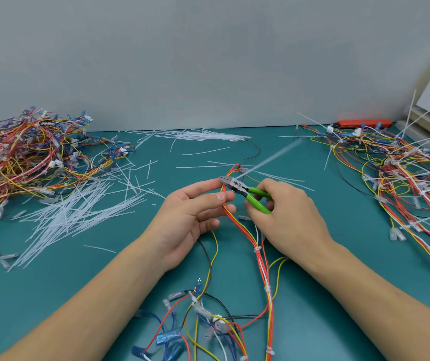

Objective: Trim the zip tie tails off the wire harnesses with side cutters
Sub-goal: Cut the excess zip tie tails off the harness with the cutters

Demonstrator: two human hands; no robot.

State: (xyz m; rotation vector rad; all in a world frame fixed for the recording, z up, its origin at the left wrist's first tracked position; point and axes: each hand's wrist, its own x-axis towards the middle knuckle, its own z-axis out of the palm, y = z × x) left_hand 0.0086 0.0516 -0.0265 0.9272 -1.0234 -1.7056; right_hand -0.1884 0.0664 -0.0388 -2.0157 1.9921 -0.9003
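Mid-trim: your left hand pinches wire harness over mat centre, your right hand fingers curled round side cutters, jaws at zip tie tail. Next: squeeze flush at tie head, avoid nicking wires.

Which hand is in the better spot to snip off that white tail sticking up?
The right hand. It already grips the green-handled cutters, whose tip sits at the base of the tail. The left hand pinches the wires just below and carries no tool.
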